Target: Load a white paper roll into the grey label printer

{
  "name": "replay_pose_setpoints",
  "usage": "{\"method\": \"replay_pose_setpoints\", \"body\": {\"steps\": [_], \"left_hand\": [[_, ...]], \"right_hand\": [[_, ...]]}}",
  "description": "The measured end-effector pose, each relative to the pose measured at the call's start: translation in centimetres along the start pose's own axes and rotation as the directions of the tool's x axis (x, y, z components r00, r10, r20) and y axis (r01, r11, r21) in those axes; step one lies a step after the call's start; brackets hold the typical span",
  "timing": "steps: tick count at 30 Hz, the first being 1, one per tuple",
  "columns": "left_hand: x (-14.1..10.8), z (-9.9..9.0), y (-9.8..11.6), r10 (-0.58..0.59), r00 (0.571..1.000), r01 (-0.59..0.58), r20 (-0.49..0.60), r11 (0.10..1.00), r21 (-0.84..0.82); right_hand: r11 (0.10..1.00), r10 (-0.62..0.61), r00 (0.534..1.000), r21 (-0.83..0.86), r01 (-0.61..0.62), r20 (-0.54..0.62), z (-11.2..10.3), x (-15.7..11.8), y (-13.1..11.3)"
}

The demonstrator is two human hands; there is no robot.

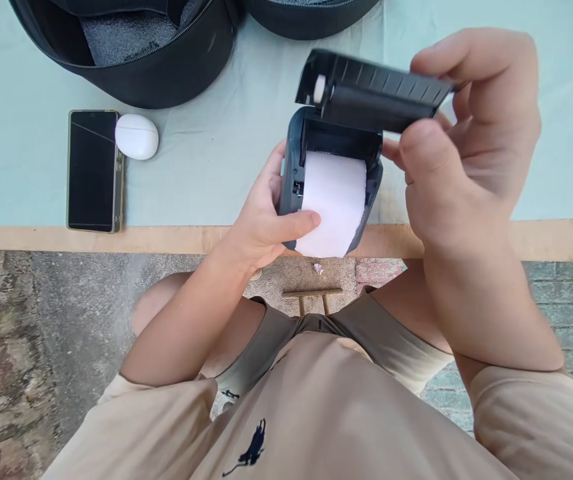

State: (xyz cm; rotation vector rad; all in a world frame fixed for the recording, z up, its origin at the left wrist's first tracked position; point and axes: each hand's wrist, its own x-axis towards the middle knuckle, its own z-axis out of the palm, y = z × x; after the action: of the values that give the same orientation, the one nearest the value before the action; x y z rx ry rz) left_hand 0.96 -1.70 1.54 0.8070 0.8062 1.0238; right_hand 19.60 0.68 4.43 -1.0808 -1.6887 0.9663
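A small black printer (290, 157) is held over the table's front edge, its lid (376, 90) raised. White paper (339, 193) lies across the open compartment and hangs over the printer's near end. My left hand (271, 220) grips the printer's left side, the thumb resting on the paper. My right hand (466, 127) pinches the right end of the lid between thumb and fingers, with other fingers near the printer's right side. How the left fingers sit beneath the printer is hidden.
At the left, a dark phone (92, 170) lies beside a white oval case (137, 137) that touches its upper right edge. Open black zip cases (166, 80) stand at the back. A wooden strip (66, 238) forms the table's front edge, above my legs.
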Motion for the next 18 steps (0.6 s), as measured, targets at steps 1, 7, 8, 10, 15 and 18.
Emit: {"method": "replay_pose_setpoints", "body": {"steps": [1,7,8,10,15,18], "left_hand": [[0.0,0.0,0.0,0.001,1.000,-0.001,0.001,1.000,-0.003],[0.1,-0.4,-0.1,-0.008,1.000,0.008,0.008,0.999,-0.036],[0.1,-0.4,-0.1,-0.009,1.000,0.010,0.012,0.999,-0.035],[0.1,-0.4,0.0,-0.013,1.000,0.014,0.023,0.999,-0.035],[0.1,-0.3,0.2,-0.002,0.998,0.009,0.061,0.992,-0.124],[0.2,0.0,0.2,0.004,0.998,0.008,0.067,0.985,-0.175]], "right_hand": [[0.999,-0.032,0.999,0.016,0.032,-0.034,0.3,-0.2,0.1],[0.983,-0.173,0.983,-0.054,0.177,0.068,0.4,-0.3,1.4],[0.980,-0.172,0.980,-0.081,0.180,0.097,0.3,-0.4,1.5],[0.977,-0.163,0.977,-0.116,0.180,0.140,0.2,-0.5,1.4],[0.996,-0.086,0.990,0.030,0.083,0.109,0.6,-0.7,1.1],[0.985,-0.017,0.979,0.172,-0.019,0.205,1.0,-0.7,1.0]]}}
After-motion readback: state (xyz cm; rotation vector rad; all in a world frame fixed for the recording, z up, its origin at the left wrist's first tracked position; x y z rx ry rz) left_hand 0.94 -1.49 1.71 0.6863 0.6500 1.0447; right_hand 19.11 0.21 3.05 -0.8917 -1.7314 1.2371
